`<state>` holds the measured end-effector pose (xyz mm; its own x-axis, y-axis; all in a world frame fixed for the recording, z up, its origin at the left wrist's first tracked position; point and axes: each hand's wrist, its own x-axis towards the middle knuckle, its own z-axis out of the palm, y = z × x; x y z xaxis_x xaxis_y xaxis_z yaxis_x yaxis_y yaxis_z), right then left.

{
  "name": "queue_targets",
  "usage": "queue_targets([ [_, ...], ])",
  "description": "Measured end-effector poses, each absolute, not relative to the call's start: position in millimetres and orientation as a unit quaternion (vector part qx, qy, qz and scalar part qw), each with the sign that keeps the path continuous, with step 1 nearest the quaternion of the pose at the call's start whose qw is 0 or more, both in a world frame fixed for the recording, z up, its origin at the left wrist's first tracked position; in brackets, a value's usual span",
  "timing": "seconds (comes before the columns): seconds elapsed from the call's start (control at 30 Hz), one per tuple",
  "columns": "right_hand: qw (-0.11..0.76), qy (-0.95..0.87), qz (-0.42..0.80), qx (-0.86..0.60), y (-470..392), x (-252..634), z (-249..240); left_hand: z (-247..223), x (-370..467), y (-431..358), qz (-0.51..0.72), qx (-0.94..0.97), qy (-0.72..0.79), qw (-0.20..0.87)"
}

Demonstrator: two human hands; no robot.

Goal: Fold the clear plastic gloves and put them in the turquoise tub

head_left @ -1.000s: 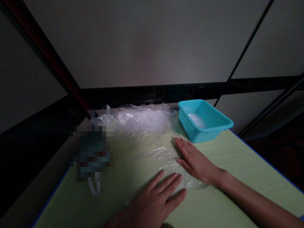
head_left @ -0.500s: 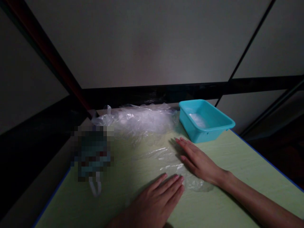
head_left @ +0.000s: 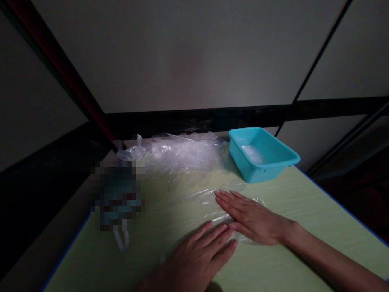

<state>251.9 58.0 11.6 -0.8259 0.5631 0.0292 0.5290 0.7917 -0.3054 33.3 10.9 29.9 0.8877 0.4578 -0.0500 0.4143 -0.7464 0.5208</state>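
Note:
A thin clear plastic sheet or bag (head_left: 194,197) lies flat on the pale green table (head_left: 306,211). My right hand (head_left: 247,215) rests palm down on it, fingers stretched out to the left. Nearer the camera, my left hand (head_left: 205,251) lies flat with its fingers spread, over the sheet's near edge. The tips of my left fingers are close to my right thumb; whether they touch is hard to tell. Neither hand holds anything.
Behind the sheet is a heap of crumpled clear plastic (head_left: 188,154). A turquoise basin (head_left: 261,173) with something clear inside stands at the back right. At the left sits a pixelated object (head_left: 120,194) with a white loop. Pale panels (head_left: 182,56) rise behind the table.
My right hand has moved a little toward the camera and left, now lying flat over the sheet beside my left hand. My left hand has barely shifted.

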Motion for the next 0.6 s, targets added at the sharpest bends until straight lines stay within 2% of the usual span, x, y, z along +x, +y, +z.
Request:
queue_targets([
  [0.17,0.051,-0.949,0.134,-0.28,58.6,252.4,10.3,32.4,34.3,10.9,0.021,0.934,0.236,0.269],
  [0.47,0.089,-0.948,0.158,-0.262,60.2,254.5,11.8,26.2,19.4,11.7,0.089,0.934,0.215,0.271],
  [0.6,0.128,-0.938,0.153,-0.283,60.6,255.5,15.5,23.1,4.0,15.0,0.134,0.937,0.238,0.217],
])
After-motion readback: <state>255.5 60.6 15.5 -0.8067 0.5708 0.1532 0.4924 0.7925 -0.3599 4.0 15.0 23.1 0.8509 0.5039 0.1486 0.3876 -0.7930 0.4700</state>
